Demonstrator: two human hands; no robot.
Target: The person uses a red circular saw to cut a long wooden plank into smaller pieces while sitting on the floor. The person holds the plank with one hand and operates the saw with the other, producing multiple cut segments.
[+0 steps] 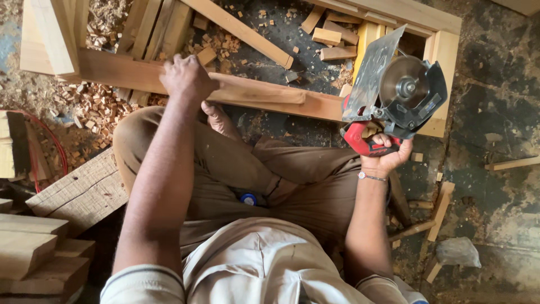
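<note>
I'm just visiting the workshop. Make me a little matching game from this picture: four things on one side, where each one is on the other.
Things:
1. circular saw
2. left hand
3. small wood offcuts
4. plastic bag

Places:
A. pressed on the long wooden beam
B. lying on the floor at lower right
C. held up in the right hand
D. heaped on the floor at left, beside the knee

Pairs: 1-C, 2-A, 3-D, 4-B

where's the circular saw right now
In the head view, the saw is at upper right, lifted in the right hand, just past the end of the long plank.
</note>
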